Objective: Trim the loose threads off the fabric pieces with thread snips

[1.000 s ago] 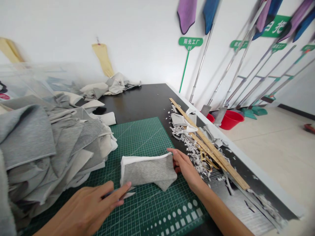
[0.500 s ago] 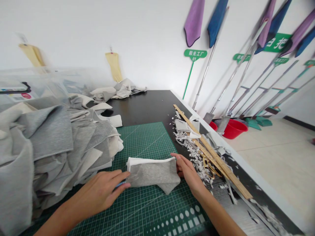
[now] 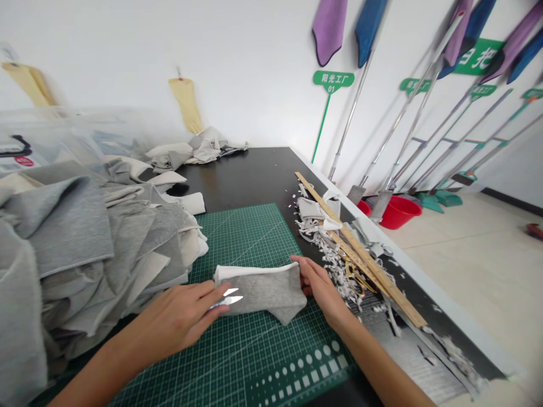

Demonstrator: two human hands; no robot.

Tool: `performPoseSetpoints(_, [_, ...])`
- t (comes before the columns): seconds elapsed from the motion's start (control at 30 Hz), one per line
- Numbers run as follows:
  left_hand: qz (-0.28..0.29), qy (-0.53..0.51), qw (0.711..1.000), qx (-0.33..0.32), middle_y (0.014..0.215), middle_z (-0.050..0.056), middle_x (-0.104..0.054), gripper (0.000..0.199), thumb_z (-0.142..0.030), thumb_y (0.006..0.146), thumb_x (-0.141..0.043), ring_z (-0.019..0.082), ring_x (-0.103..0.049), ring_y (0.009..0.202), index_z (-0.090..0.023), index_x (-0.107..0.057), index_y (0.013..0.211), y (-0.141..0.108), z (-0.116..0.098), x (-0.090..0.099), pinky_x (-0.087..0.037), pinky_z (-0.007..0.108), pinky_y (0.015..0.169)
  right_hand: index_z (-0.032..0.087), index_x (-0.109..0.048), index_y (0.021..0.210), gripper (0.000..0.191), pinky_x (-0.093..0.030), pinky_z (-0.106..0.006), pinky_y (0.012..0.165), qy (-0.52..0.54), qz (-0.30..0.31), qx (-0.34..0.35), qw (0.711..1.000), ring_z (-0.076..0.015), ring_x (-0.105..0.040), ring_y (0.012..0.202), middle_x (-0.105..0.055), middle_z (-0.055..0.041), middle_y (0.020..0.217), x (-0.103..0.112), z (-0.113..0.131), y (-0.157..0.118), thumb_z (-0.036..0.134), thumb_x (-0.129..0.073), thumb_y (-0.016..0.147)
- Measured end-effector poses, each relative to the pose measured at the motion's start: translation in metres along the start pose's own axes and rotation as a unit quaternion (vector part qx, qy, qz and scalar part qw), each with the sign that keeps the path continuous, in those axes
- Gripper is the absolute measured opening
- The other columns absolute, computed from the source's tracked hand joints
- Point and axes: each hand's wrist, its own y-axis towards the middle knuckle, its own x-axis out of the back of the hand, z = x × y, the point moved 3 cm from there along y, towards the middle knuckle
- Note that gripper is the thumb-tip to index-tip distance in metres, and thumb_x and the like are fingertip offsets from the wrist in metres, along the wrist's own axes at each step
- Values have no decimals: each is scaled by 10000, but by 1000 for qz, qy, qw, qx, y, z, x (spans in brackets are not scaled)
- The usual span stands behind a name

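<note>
A folded grey cloth [image 3: 263,291] with a white upper edge lies on the green cutting mat [image 3: 250,226]. At its left end, my left hand [image 3: 186,311] is closed on a small bladed tool [image 3: 227,299], seemingly small scissors or snips, whose bright tips lie over the grey fabric. The tool's handle is mostly hidden by the fingers. My right hand [image 3: 320,288] pinches the cloth's upper right corner between thumb and fingers. One lower corner of the cloth hangs out in a point towards me.
A large heap of grey cloth pieces [image 3: 136,243] fills the left side, before a clear plastic bin [image 3: 85,133]. Wooden rulers [image 3: 360,254], gold-handled scissors [image 3: 354,277] and shredded scraps lie on the right. A red basin [image 3: 401,212] stands on the floor beyond the table edge.
The tool's blades now show over the left end of the cloth, where only a bit of blue showed before. The view has shifted slightly; my right hand keeps its hold.
</note>
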Motion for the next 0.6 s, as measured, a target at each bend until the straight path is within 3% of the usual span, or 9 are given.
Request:
performPoseSetpoints(0.2, [49,-17,998,-30,860,15,-645,244,-238,1102,-404,172,-664,691,-177,-594,1243,19,-8,0,-488,299,580,201,-706,1211,600,-383,-239,509,-4,-3,4,1000,-150,-509,637,-498,18,714,0,1,-1,672,-582,862])
performPoseSetpoints(0.43, [-4,-7,998,-69,882,28,-680,319,-352,1121,-349,189,-683,694,-157,-556,1263,48,-23,1,-502,313,581,200,-699,1221,588,-377,-233,506,-1,3,4,1000,-137,-521,621,-515,16,732,0,-1,1,661,-560,882])
performPoseSetpoints(0.6, [1,5,996,-92,821,28,-672,287,-290,1111,-361,196,-663,648,-152,-611,1142,64,-31,-5,-475,319,554,186,-688,1203,598,-360,-229,492,5,4,6,1000,-131,-514,599,-504,23,714,0,-3,2,668,-563,873])
